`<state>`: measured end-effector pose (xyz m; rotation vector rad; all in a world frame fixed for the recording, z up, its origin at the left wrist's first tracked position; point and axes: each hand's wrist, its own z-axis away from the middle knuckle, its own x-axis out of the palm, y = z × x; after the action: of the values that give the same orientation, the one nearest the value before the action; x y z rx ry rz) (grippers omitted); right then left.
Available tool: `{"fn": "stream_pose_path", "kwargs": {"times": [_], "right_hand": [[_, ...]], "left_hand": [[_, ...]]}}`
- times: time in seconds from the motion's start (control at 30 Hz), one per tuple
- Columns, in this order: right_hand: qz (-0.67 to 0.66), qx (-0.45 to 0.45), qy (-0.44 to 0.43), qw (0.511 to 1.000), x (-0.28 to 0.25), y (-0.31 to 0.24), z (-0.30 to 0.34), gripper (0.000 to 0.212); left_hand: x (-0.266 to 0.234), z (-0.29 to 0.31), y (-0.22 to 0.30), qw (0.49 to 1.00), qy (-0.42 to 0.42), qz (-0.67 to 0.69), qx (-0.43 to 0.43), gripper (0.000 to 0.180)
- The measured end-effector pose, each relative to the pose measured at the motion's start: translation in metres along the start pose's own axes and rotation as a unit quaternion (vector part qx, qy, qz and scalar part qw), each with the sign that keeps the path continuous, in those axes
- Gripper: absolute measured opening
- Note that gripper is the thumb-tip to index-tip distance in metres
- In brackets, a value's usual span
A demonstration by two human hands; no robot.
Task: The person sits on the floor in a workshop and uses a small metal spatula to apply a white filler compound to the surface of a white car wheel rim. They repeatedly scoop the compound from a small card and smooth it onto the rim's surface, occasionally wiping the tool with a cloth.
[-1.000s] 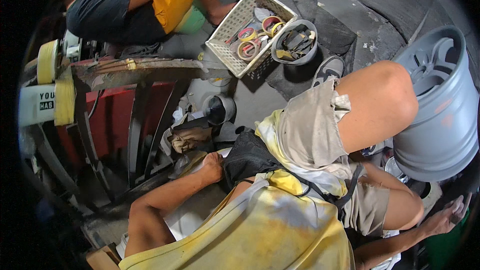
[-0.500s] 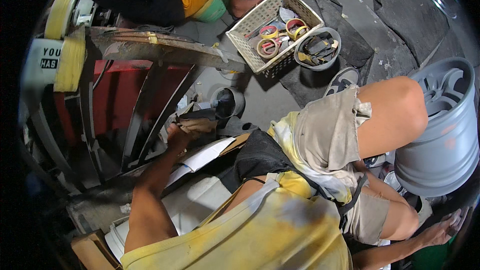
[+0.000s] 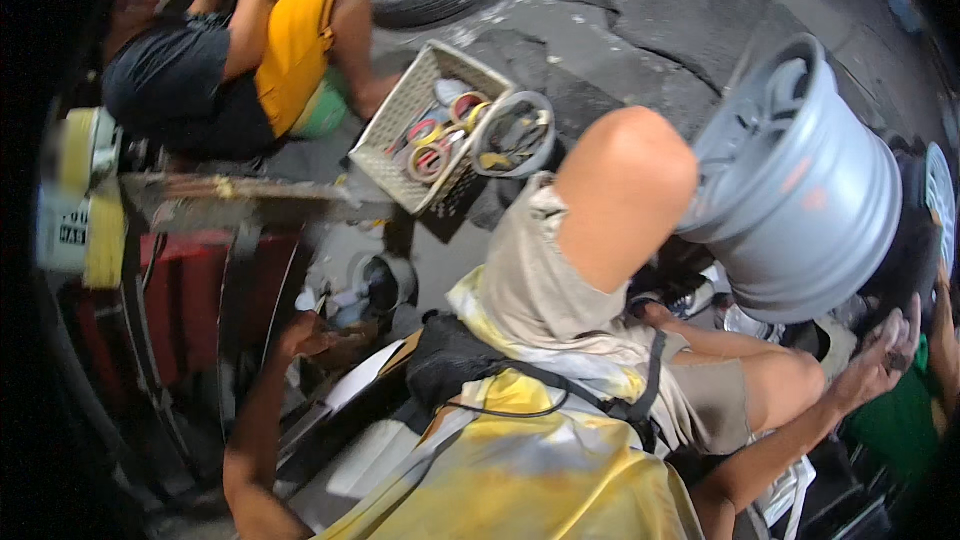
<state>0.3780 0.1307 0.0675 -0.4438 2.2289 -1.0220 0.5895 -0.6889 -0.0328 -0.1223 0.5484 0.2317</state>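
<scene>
Two grips, neither determinable: your blurred left hand is near a grey cup, left of centre; your right hand, fingers partly extended, near the wheel rim, right of frame. The wheel rim sits beside your knee, presumably for reach; its open end faces upper left, long axis slanting to lower right.
</scene>
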Motion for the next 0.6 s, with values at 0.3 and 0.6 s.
{"fn": "stream_pose_path", "kwargs": {"times": [0.3, 0.6], "right_hand": [[-0.06, 0.059, 0.009, 0.996, -0.002, -0.004, 0.022, 0.038], [-0.141, 0.163, -0.055, 0.975, -0.007, -0.034, 0.05, 0.03]], "left_hand": [[-0.234, 0.105, 0.236, 0.931, 0.103, 0.262, 0.233, 0.025], [-0.357, 0.154, 0.42, 0.691, 0.421, 0.386, 0.444, 0.02]]}}
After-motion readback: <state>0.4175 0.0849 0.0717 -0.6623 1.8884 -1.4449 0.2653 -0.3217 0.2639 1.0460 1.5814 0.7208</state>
